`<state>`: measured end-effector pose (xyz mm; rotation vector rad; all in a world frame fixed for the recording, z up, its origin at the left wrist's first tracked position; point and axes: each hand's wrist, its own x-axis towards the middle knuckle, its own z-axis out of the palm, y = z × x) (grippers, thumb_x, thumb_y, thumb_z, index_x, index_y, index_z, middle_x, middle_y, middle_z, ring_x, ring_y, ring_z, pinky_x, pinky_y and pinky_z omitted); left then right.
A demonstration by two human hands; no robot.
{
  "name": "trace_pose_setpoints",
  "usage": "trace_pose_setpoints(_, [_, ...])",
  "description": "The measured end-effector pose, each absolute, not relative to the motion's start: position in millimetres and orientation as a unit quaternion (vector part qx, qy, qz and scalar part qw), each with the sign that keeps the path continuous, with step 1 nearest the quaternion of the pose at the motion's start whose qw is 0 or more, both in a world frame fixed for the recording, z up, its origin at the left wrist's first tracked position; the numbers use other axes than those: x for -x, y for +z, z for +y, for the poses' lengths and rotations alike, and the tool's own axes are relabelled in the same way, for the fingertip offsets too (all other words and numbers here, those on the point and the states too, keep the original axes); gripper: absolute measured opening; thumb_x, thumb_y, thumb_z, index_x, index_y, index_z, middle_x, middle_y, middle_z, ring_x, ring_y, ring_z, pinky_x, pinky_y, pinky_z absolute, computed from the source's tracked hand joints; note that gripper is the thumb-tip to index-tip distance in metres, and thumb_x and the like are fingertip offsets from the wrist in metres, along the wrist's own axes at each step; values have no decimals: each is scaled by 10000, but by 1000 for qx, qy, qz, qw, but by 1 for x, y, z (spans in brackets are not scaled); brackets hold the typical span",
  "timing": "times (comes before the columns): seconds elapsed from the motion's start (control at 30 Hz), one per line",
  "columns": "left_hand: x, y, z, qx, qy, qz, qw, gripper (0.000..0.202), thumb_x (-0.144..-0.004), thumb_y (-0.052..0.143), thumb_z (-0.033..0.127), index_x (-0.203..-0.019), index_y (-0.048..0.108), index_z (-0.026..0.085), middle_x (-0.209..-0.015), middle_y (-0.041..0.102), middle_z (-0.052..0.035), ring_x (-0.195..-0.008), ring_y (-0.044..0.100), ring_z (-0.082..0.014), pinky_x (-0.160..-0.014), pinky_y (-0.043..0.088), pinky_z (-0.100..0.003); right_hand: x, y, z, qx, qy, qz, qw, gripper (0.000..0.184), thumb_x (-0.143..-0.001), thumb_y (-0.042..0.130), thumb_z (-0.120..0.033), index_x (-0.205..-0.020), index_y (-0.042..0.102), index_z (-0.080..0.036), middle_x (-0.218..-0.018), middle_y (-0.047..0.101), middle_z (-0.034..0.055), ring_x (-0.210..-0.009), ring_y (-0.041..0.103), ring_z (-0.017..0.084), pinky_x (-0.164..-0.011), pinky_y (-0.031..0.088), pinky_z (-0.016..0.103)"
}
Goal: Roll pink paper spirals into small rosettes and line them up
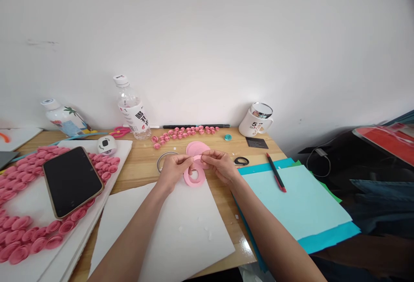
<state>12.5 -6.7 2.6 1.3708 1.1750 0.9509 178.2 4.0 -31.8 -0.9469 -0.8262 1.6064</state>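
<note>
Both hands meet above the wooden table, pinching a pink paper spiral strip. My left hand grips its upper end with fingertips pressed together. My right hand pinches the same end from the other side. The strip's loose loops hang down between the hands over a white sheet. A flat pink paper disc lies just behind the hands.
Small pink paper roses lie in rows at the back; more line a white board under a phone. Two bottles, a mug, a metal ring, a red pen on blue paper.
</note>
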Motion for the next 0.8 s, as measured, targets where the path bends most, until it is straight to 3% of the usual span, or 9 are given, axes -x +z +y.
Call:
trace_pose_setpoints(0.23, [-12,2,-7,-572,400,479,532,281,-721,572,337,-520,584,142,-499,541,17,-469,423,-79,-477,311,-207,-179,-36,6,401,659,-355,529,172,-532,784,-233,-660,692,-164,-639,660,-2,-560,562,75,-586,472,205])
trace_pose_setpoints(0.47, [-12,1,-6,-546,407,494,540,259,-686,611,355,-546,599,138,-491,529,20,-472,432,-78,-475,318,-200,-180,-37,7,380,677,-368,512,191,-585,752,-252,-759,711,-186,-782,688,21,-695,612,105,-746,479,240])
trace_pose_setpoints(0.8, [-12,0,-5,-564,400,479,541,270,-706,590,346,-534,582,139,-505,532,13,-475,439,-82,-482,328,-205,-180,-35,5,396,663,-361,523,182,-520,789,-222,-657,684,-162,-611,646,-10,-526,545,66,-556,468,198])
